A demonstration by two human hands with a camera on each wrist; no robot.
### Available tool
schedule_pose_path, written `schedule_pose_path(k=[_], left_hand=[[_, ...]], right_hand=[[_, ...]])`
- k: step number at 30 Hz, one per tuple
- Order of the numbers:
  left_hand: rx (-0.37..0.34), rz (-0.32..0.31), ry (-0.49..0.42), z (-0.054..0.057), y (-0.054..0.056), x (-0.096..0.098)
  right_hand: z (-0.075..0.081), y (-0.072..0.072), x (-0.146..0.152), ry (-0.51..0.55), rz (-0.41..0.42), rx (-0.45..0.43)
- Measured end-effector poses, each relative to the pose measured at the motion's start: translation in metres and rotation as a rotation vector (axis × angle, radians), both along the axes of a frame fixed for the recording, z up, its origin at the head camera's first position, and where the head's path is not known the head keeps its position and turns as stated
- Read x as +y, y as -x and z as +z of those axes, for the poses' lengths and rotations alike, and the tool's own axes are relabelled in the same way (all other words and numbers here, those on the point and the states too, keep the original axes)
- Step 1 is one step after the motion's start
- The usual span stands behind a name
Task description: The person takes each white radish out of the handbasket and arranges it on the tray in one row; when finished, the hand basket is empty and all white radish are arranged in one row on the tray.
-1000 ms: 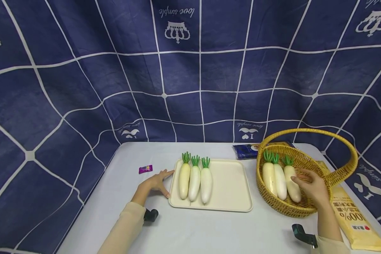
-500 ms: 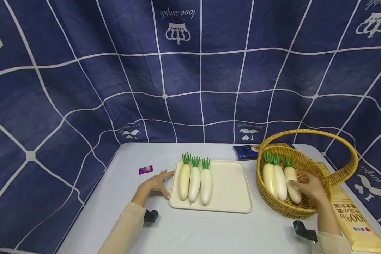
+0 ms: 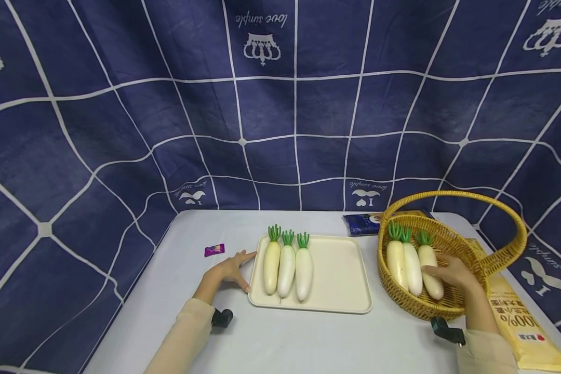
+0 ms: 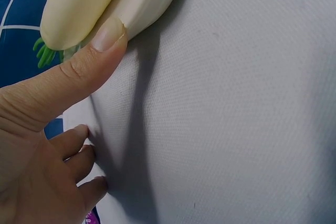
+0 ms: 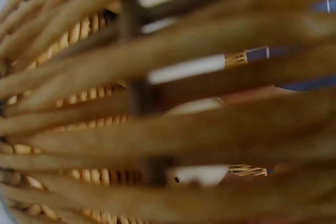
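Three white radishes (image 3: 286,270) with green tops lie side by side on the left part of a cream tray (image 3: 338,275). My left hand (image 3: 229,270) is spread at the tray's left edge, its thumb and forefinger touching the rim. In the left wrist view the thumb (image 4: 86,66) lies below a pale radish (image 4: 79,9). My right hand (image 3: 455,272) reaches into a wicker basket (image 3: 402,293) and grips the rightmost radish (image 3: 429,259) there. Two more radishes (image 3: 404,265) lie to its left. Basket weave mostly hides the hand in the right wrist view.
The basket's tall handle (image 3: 463,193) arches over its right side. A yellow package (image 3: 525,327) lies right of the basket, a blue packet (image 3: 364,223) behind it. A small purple packet (image 3: 214,250) lies left of the tray. A blue curtain (image 3: 308,114) hangs behind the table.
My right hand has moved slightly left and closed in on the rightmost radish in the basket, its thumb now over it. The left hand, tray and basket have hardly moved.
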State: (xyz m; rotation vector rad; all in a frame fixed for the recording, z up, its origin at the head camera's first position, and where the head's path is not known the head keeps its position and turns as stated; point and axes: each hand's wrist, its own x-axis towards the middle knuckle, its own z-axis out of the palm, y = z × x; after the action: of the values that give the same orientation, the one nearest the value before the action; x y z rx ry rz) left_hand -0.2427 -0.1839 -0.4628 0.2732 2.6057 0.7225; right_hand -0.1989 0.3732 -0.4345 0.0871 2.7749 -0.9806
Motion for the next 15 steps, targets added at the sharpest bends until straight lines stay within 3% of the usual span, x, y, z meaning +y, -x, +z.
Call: schedule_pose_path(k=[9,15], left_hand=[[-0.002,-0.002,-0.007,0.0016,-0.0007,0.0002],[0.008,0.0,-0.003,0.0,-0.0004,0.0002]], right_hand=[[0.0028,0.0052,0.0003,-0.024,0.005,-0.011],[0.0022,0.0046,0.0009,0.002,-0.069,-0.078]])
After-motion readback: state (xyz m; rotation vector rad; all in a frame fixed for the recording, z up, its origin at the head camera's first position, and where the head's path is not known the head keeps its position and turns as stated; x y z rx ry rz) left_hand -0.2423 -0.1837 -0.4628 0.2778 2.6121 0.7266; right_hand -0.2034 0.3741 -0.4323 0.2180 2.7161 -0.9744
